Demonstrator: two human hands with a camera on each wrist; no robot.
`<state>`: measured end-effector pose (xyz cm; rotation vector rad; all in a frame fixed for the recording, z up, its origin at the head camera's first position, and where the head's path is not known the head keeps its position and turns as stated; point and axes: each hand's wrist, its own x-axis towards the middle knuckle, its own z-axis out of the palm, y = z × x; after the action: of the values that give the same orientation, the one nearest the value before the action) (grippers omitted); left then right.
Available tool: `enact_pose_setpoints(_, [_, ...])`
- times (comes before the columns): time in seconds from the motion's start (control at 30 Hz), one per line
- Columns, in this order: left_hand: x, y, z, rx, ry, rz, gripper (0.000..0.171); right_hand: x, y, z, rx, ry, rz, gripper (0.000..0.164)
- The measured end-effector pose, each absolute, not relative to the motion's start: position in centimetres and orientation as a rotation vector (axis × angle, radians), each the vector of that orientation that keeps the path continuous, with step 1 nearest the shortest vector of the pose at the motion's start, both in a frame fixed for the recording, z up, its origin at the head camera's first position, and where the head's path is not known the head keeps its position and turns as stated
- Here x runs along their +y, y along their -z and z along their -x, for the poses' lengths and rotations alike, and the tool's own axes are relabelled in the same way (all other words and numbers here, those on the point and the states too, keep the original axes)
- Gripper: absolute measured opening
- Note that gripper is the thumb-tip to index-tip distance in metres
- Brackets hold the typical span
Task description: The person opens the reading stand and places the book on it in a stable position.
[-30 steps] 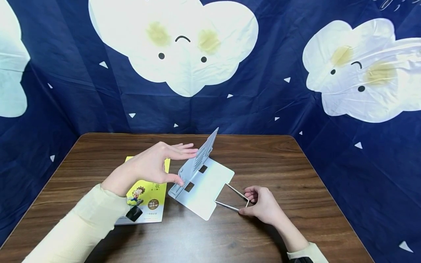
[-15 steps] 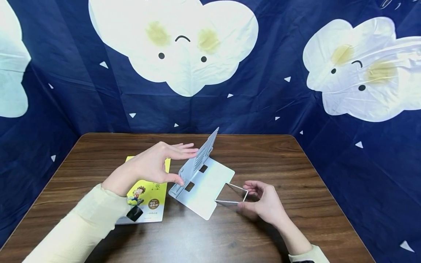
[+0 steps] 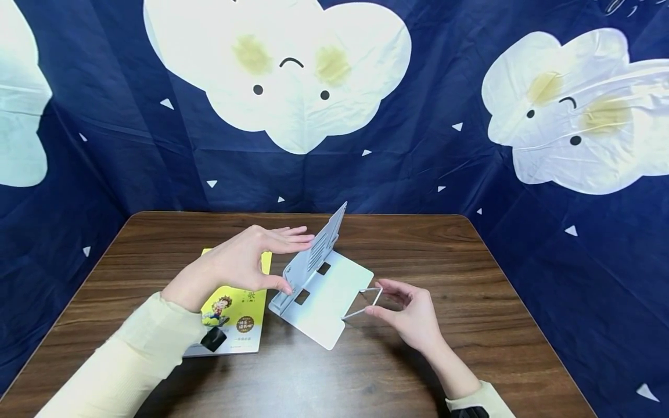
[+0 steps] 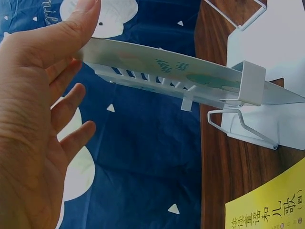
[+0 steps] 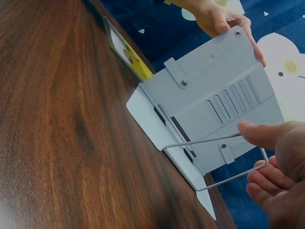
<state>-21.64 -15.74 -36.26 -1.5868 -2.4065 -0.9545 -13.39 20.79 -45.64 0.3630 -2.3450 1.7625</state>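
A pale book stand (image 3: pixel 337 299) stands half unfolded on the table, its flat base plate down and its slotted panel (image 5: pixel 209 90) raised. My left hand (image 3: pixel 235 258) grips the panel's outer edge, with thumb and fingers spread along it. In the left wrist view the thumb (image 4: pixel 81 24) lies against that edge. My right hand (image 3: pixel 413 316) holds the bent wire support (image 5: pixel 205 141) hinged at the base plate, thumb on one side and fingers on the other. The wire is tilted up off the table.
Partly under my left forearm lies a yellow and white book (image 3: pixel 256 316) with a cartoon child on its cover. The brown wooden table (image 3: pixel 502 348) ends at a blue curtain (image 3: pixel 434 162) printed with white clouds.
My right hand has moved left and swung the wire support upward toward the base plate. The left hand and the raised panel have stayed in place.
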Motion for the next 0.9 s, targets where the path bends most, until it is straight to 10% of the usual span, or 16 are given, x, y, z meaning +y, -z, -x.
enact_pose_setpoints(0.9, [-15.8, 36.2, 21.5, -2.432, 0.937, 1.583, 0.081, 18.5, 45.8, 14.9, -2.315, -1.72, -0.43, 0.046])
